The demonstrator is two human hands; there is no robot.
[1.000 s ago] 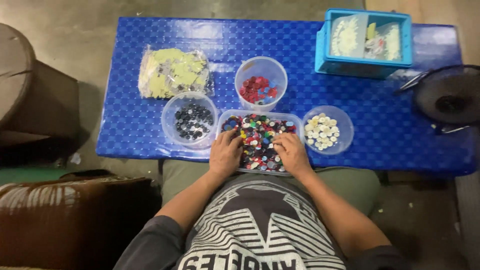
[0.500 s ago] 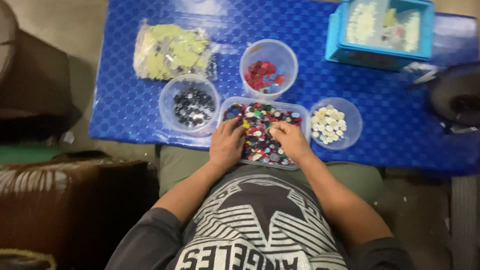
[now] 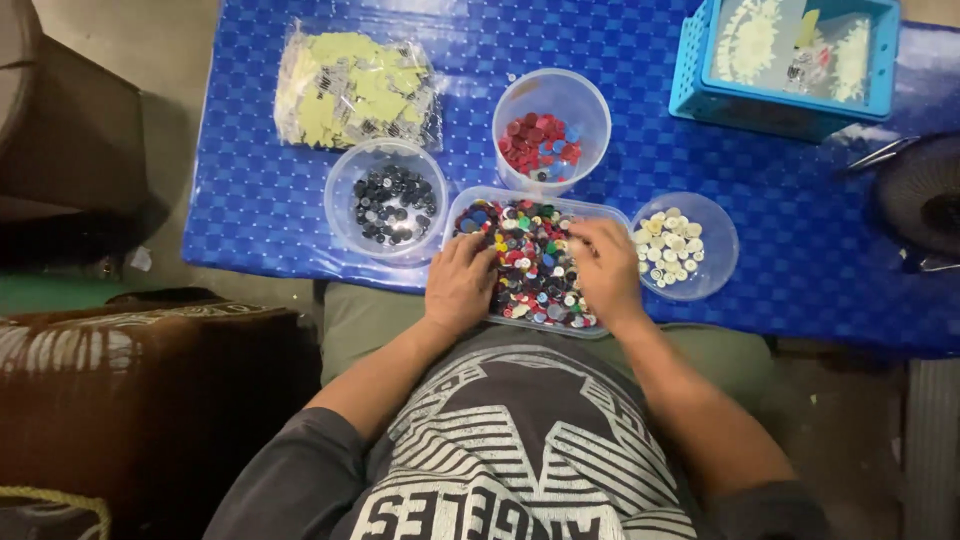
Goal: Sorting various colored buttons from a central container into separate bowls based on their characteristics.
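Nearest the person, both hands rest in a clear rectangular plastic tray [image 3: 470, 212] heaped with mixed coloured buttons [image 3: 528, 262], set at the near edge of the blue chequered table [image 3: 800, 250]. At the tray's 9 o'clock side the left hand [image 3: 460, 282] lies palm down, fingers loosely spread on the buttons, grasping nothing visible. At the 3 o'clock side the right hand [image 3: 606, 268] has its fingertips curled down among the buttons; whether it pinches 1 cannot be told. Just beside the tray at 3 o'clock stands a small clear round bowl of white buttons [image 3: 682, 247]. At 10 o'clock is a clear round bowl of black buttons [image 3: 388, 203]. At 12 o'clock, touching the tray, a taller clear round tub holds red and blue buttons [image 3: 549, 130]. Farther, at 11 o'clock, lies a clear bag of pale yellow pieces [image 3: 355, 90]; at 1 o'clock, a light blue plastic basket [image 3: 782, 105].
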